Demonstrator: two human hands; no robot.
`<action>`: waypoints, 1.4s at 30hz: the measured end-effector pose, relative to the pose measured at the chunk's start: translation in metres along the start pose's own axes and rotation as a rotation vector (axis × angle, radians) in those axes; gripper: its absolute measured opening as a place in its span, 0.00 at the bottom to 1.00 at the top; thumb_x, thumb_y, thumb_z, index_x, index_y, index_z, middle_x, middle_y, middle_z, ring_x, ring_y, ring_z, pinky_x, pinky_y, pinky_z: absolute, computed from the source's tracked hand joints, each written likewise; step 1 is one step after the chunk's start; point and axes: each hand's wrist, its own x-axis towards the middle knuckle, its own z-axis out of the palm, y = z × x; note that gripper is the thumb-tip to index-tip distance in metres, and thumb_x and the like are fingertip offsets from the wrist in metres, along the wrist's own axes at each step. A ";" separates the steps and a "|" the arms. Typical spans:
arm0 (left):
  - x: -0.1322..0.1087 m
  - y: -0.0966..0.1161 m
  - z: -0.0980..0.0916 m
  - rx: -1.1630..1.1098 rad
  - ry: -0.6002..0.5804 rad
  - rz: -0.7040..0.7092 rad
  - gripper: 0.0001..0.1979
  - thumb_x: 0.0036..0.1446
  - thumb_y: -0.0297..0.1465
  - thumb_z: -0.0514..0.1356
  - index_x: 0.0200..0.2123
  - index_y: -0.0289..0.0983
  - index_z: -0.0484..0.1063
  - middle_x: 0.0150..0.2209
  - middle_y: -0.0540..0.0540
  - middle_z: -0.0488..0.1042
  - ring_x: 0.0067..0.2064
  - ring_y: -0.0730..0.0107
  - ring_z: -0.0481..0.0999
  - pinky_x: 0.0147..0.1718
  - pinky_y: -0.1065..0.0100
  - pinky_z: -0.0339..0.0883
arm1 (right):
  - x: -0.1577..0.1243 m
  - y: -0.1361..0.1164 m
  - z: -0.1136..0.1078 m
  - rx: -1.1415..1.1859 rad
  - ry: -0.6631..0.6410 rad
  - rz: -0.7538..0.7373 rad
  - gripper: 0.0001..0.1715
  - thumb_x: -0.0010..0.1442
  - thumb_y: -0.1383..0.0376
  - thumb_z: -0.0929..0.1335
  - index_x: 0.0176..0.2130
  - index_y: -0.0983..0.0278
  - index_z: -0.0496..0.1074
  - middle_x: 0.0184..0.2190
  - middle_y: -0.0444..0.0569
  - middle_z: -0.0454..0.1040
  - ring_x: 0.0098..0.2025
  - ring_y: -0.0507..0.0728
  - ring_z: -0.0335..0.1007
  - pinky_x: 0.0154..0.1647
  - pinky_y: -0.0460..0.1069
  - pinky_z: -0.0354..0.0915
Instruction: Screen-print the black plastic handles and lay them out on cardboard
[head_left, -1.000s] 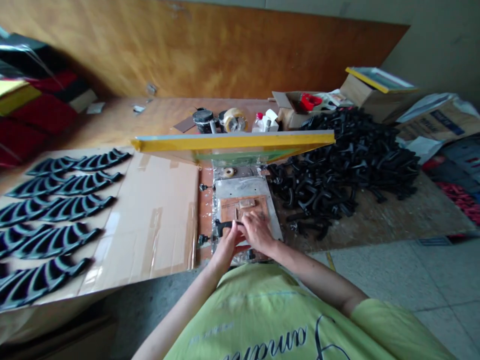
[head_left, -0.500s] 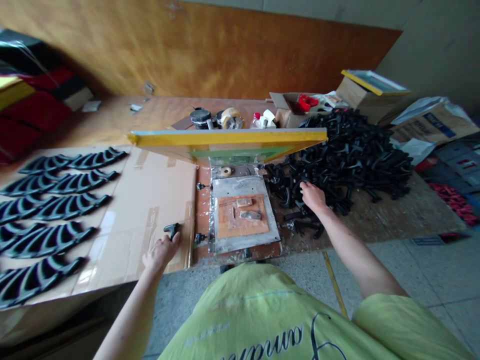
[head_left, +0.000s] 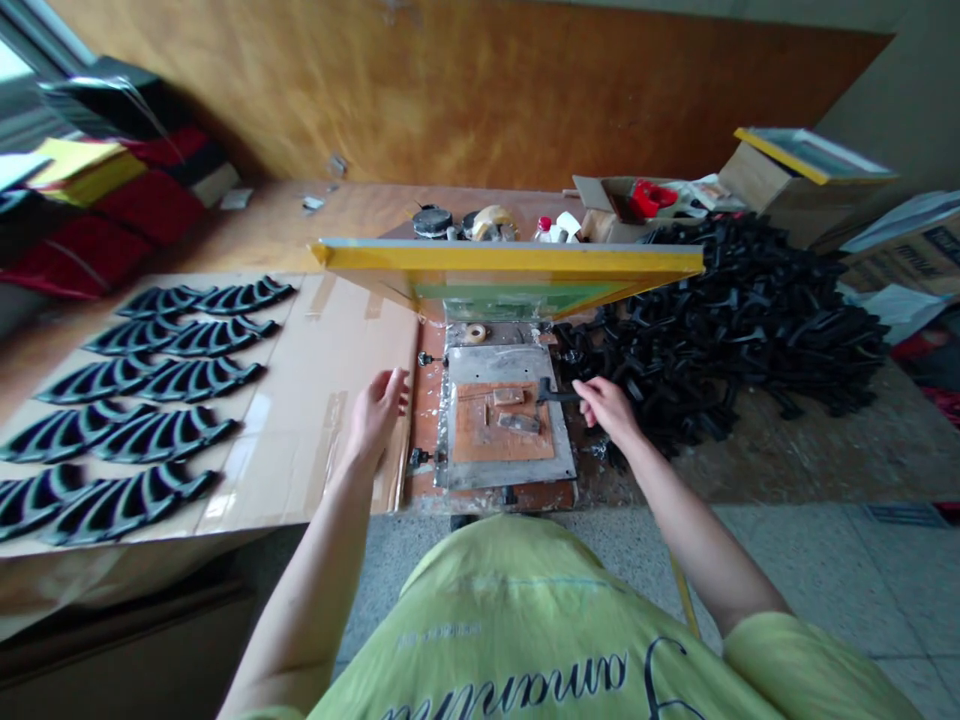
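Your right hand (head_left: 606, 412) pinches a small black moulded plastic piece (head_left: 551, 392) at the edge of the grey metal plate (head_left: 506, 470), beside a heap of black plastic pieces (head_left: 750, 330). Your left hand (head_left: 379, 415), open and empty, is above the taped brown cardboard sheet (head_left: 300, 400), near its edge.

The left arm (head_left: 319, 570) reaches forward to an open left hand (head_left: 379, 415), fingers loosely spread, while the right arm (head_left: 694, 520) angles inward to a right hand (head_left: 607, 410) with fingertips pinched together.
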 end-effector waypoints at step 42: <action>0.017 0.103 0.021 -0.528 0.020 0.325 0.26 0.62 0.55 0.50 0.45 0.39 0.71 0.26 0.49 0.74 0.24 0.75 0.73 0.21 0.73 0.62 | -0.021 -0.033 0.140 -0.698 -0.195 -0.839 0.30 0.70 0.58 0.60 0.67 0.63 0.59 0.68 0.54 0.59 0.69 0.65 0.51 0.67 0.63 0.48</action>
